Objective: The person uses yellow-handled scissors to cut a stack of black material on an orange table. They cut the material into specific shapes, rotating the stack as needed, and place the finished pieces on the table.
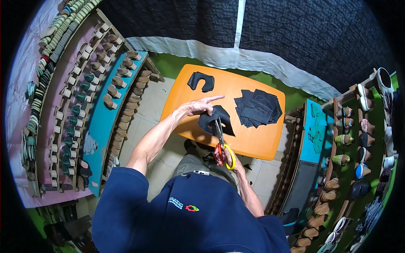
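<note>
My left hand [199, 107] grips the edge of a black sheet piece [221, 114] over the orange table [253, 145], its index finger stretched out to the right. Whether the piece is leather or fabric I cannot tell. My right hand [234, 163] is closed round the red and yellow handles of a pair of scissors [220, 134]. The blades point away from me and lie against the held piece near its middle. To the right is a pile of black cut sheets [258, 108] with pale outlines. Small U-shaped black pieces [201, 81] lie at the table's far left.
Racks of shoe lasts [97, 66] and a teal board [101, 126] stand on my left. On the right, another rack holds shoes and lasts [331, 184] beside a blue-topped surface [311, 145]. A dark patterned curtain [291, 46] hangs behind the table. Dark scraps lie on the tiled floor.
</note>
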Action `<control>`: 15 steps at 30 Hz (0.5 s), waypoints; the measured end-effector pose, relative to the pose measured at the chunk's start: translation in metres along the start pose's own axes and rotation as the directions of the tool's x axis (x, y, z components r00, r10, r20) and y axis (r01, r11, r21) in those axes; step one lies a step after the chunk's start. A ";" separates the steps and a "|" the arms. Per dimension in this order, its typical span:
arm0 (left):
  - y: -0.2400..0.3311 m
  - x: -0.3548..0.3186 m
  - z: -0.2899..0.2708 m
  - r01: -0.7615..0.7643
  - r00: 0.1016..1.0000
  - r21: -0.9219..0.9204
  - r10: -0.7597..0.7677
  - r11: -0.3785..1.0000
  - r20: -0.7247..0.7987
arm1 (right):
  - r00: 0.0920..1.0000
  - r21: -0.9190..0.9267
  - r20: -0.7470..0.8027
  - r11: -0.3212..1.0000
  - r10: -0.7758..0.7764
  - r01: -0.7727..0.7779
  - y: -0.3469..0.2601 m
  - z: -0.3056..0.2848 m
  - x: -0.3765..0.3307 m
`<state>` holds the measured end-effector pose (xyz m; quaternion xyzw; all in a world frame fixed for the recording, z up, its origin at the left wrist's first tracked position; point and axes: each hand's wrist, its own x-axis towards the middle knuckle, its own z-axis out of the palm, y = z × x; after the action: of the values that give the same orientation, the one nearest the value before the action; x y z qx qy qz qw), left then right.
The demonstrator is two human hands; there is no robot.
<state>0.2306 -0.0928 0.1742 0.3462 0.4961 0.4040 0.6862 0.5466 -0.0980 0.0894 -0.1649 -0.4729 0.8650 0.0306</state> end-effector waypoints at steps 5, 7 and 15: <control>-0.006 -0.011 0.001 0.025 0.999 0.068 -0.026 0.997 0.018 | 1.000 -0.074 -0.004 0.997 -0.008 0.008 -0.018 0.004 0.005; -0.004 -0.009 0.000 0.022 0.998 0.112 -0.029 0.993 0.055 | 0.999 -0.082 -0.030 0.996 -0.024 0.021 -0.019 0.003 0.001; -0.015 -0.008 -0.001 -0.103 0.891 0.337 0.237 0.936 -0.387 | 0.962 -0.136 -0.269 0.986 0.057 -0.097 -0.034 0.012 0.000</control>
<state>0.2316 -0.1062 0.1637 0.3958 0.6565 0.4461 0.4620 0.5391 -0.0890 0.1241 -0.2986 -0.5207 0.7984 0.0472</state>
